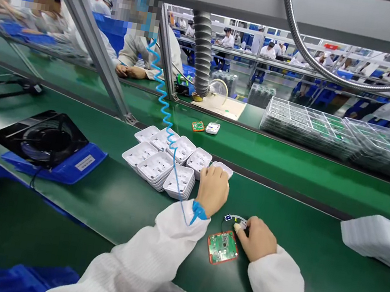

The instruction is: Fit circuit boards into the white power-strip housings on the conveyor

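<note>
My left hand (213, 191), with a blue wrist strap (199, 211) and coiled blue cord, is curled at the near edge of a white plastic housing (224, 168). Its fingertips are hidden behind the knuckles. More white housings (156, 165) stand in stacks just to the left. My right hand (259, 239) pinches a small white part (241, 224) with thin wires; the fingers partly cover it. Below the wires, a green circuit board (223, 247) with an orange-red rim lies flat on the green bench.
A black fan (50, 139) sits on a blue tray (85, 165) at left. Further housings (379, 241) are stacked at right. Another board (198, 126) and a white housing (213, 128) lie on the far green strip, near clear trays (306, 127). A co-worker's hands (131, 72) rest across the line.
</note>
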`<move>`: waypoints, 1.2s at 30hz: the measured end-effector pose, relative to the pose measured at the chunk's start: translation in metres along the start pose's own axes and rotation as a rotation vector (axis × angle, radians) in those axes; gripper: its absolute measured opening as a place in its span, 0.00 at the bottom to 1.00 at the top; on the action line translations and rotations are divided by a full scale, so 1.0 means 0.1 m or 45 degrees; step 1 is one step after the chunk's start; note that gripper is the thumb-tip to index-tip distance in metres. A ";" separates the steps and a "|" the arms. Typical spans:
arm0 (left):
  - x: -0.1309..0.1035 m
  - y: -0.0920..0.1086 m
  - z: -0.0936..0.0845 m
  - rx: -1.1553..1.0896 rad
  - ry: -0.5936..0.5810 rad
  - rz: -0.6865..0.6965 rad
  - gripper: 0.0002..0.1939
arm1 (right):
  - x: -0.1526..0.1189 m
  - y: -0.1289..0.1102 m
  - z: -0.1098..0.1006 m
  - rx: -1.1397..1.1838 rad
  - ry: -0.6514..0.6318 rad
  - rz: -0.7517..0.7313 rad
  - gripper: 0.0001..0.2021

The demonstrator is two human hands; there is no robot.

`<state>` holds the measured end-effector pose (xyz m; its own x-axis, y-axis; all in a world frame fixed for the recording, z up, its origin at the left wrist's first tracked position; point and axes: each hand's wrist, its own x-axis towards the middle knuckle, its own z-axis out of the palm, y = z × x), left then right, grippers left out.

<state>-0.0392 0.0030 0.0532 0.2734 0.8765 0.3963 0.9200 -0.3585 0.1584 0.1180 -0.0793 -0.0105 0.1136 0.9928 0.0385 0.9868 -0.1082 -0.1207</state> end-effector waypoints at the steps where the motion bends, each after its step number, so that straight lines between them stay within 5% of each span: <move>1: -0.11 0.05 -0.03 -0.045 0.003 0.032 0.04 | -0.01 -0.02 0.00 -0.012 0.007 0.007 0.13; 8: -0.80 0.23 0.00 -0.204 -0.326 0.253 0.05 | -0.08 0.03 0.00 -0.160 -0.024 -0.046 0.16; 14: -0.71 -0.07 0.08 -0.137 -0.318 0.009 0.03 | 0.02 0.15 0.13 -0.109 0.177 -0.213 0.04; 19: -0.65 -0.21 0.24 -0.049 -0.461 -0.146 0.05 | 0.06 0.22 0.28 0.002 0.255 -0.268 0.02; 25: -0.62 -0.14 0.27 -0.141 -0.416 -0.258 0.06 | -0.10 0.16 0.05 0.576 0.286 -0.416 0.08; 29: -0.62 -0.05 0.23 -0.525 -0.416 -0.222 0.13 | -0.15 0.01 -0.09 0.676 0.303 -0.588 0.09; 33: -0.65 0.02 0.24 -1.138 -0.476 -0.209 0.18 | -0.09 -0.06 -0.04 0.508 0.404 -0.602 0.12; 36: -0.66 0.03 0.23 -1.329 -0.574 -0.242 0.20 | -0.03 0.00 0.01 0.436 0.442 -0.618 0.14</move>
<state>-0.0476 -0.0484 0.0064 0.4240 0.9048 -0.0401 0.3340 -0.1150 0.9355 0.1178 -0.0827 -0.0115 -0.2452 0.8447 0.4758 0.8497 0.4236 -0.3140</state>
